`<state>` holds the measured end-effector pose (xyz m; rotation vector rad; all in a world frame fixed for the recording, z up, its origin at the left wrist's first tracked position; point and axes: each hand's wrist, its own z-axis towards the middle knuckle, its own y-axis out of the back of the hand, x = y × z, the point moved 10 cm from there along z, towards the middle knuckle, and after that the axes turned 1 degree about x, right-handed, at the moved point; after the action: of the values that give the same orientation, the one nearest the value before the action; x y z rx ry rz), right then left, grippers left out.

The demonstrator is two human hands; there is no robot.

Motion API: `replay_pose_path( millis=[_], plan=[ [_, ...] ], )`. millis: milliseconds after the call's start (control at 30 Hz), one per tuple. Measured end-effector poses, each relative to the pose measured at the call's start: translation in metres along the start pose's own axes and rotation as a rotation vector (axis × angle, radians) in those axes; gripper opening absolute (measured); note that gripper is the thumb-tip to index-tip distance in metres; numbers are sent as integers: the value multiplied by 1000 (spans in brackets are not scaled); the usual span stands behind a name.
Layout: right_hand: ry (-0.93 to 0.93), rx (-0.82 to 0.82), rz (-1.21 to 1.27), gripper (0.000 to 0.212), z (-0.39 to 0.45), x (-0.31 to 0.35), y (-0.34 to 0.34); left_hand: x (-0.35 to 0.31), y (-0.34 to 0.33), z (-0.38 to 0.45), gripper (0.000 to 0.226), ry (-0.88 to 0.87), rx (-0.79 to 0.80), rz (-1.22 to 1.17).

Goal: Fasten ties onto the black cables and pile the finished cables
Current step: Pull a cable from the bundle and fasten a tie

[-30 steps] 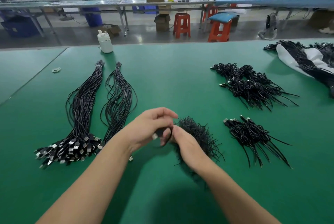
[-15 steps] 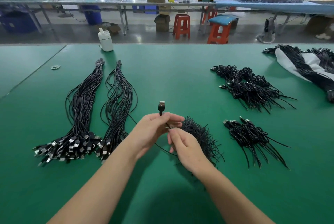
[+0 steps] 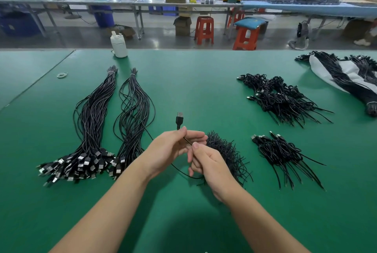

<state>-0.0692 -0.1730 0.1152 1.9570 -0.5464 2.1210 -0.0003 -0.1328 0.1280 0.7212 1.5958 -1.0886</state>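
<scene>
Right hand (image 3: 210, 168): nearest, at about 5 o'clock from the left; fingers curled, thumb and forefinger pinched on a thin black wire tie (image 3: 187, 140).
Left hand (image 3: 173, 147): just beside it, fingers closed round a single black cable with a USB plug (image 3: 179, 120); plug upright above the fingers, cord trailing down under both hands.
Loose ties (image 3: 228, 154): bristly black heap of short wire ties, touching the right hand at its 1 o'clock.
Finished cables, near (image 3: 283, 155): small pile of coiled black cables at 3 o'clock.
Untied cables (image 3: 89, 132): two long straight bundles of black USB cables at 9 to 10 o'clock, plugs toward the viewer.
Finished cables, far (image 3: 283, 99): larger pile at 2 o'clock.
Green felt-topped table (image 3: 195, 81): under everything.
White plastic bottle (image 3: 119, 45): far edge, 11 o'clock.
Rubber bands (image 3: 62, 74): pale rings, far left.
White sack of black cables (image 3: 346, 77): far right corner.
</scene>
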Motion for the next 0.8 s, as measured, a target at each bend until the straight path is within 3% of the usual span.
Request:
replay_pose_path(
  millis=[67,167,233,300,367,567,700,800],
  plan=[
    [-43,23,36,43,-1,-8,-5,-10,3,1,49,-89,-70,-36],
    [-115,55,82,40,-2,-25,-11,-31,7,3,52,-198,-109,-376],
    [-151,69,131,38,-1,-34,-12,-37,6,1,51,-161,-42,-522],
    [-180,102,204,35,0,-37,-12,-33,-8,-8,45,-37,141,-469],
    [-214,140,229,34,0,-39,-11,-23,-20,-19,41,66,309,-319],
    [-413,257,70,45,-6,-58,-14,23,-24,-48,48,353,458,323],
    [-469,234,-51,44,-6,-61,-8,49,-8,-55,45,523,310,717],
    [-448,205,-1,43,-4,-58,-6,35,12,-48,44,425,152,1115]
  ],
)
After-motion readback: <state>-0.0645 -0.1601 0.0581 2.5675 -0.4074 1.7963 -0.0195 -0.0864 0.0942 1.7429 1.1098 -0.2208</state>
